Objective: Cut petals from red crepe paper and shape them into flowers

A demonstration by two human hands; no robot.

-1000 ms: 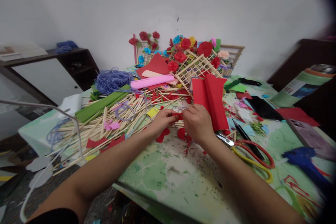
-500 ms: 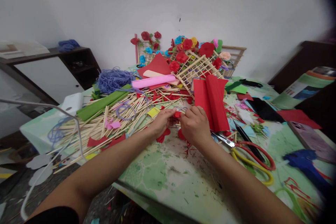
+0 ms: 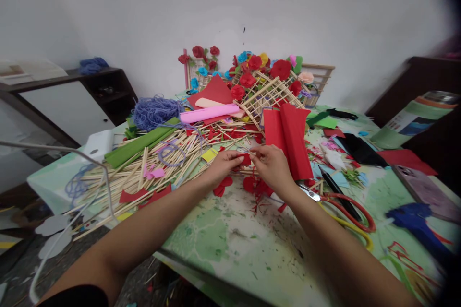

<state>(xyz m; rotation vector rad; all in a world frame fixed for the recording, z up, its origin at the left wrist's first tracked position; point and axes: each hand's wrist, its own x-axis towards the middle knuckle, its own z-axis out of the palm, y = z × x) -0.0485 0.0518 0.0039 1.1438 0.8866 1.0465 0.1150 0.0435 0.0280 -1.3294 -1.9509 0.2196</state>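
While both hands pinch the small red paper piece (image 3: 246,159) at frame centre, left hand (image 3: 224,165) should anchor; right hand (image 3: 272,167) shapes gently, avoiding tears.

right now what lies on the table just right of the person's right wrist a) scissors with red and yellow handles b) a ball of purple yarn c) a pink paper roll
a: the scissors lie by the right hand, red and yellow handles toward the table's right.

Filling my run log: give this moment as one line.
left hand: pinches red paper piece | right hand: pinches same piece | scissors: on table, untouched
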